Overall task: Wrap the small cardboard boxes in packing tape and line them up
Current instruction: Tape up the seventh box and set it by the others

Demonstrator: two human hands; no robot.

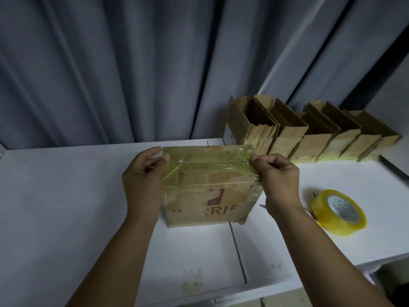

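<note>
The cardboard box (210,189) stands on the white surface (66,196) at the middle of the view, its closed top tilted a little toward the camera. Glossy yellowish tape (199,161) covers the top and the upper part of the near face and runs down both ends; lower on the near face, red printed letters and a red mark show on bare cardboard. The left hand (143,180) holds the box's left end, its fingers (155,151) curled around the upper left corner. The right hand (278,180) is at the upper right corner, its fingers (260,160) bent and pinching the taped edge there. Both forearms reach in from the bottom of the view.

Behind and to the right, just beyond the right hand, a row of boxes (309,138) stands side by side along the back of the surface, their top flaps open and their lower parts wrapped in the same yellowish film. The tape roll (318,209) lies tilted on the surface near the right wrist, apart from the box. A thin dark strip (394,168) lies at the far right edge. A seam (238,251) in the surface runs from under the box toward the near edge. A grey pleated curtain (110,63) hangs behind everything
</note>
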